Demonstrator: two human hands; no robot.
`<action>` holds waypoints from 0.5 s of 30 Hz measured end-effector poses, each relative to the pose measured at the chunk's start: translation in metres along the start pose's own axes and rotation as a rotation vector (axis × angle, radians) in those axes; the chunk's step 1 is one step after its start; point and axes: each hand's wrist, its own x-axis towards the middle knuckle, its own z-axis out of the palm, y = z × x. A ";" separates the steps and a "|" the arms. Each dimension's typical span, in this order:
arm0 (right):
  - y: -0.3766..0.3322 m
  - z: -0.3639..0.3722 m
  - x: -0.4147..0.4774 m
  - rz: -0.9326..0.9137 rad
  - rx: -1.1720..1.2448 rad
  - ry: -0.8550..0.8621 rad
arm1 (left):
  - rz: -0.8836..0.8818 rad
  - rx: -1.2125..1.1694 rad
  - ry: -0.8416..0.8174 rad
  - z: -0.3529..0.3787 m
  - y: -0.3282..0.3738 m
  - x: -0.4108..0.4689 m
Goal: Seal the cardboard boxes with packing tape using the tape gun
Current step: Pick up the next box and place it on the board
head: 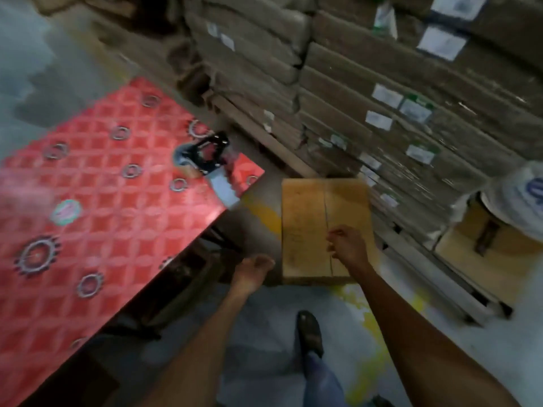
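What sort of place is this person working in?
Probably a warehouse or packing room: tall stacks of labelled cardboard bundles, a cardboard box on the floor, and a tape gun on the red patterned table.

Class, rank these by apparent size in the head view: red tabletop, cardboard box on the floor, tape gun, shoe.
1. red tabletop
2. cardboard box
3. tape gun and shoe: too alike to rank, at different distances.

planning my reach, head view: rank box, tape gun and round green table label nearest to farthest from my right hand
1. Cardboard box: on the floor, directly under the right hand.
2. Tape gun: to the left, at the red table's far corner.
3. Round green label: farther left, mid-table.
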 end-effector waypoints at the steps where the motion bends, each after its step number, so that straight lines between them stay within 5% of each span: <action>1: 0.018 -0.012 0.023 0.048 -0.019 0.006 | -0.035 0.024 -0.018 0.019 -0.001 0.019; 8: 0.141 -0.055 0.154 0.295 -0.173 0.019 | -0.288 -0.084 -0.046 0.117 -0.032 0.141; 15: 0.218 -0.058 0.191 0.456 -0.024 0.005 | -0.390 -0.250 -0.010 0.157 -0.069 0.184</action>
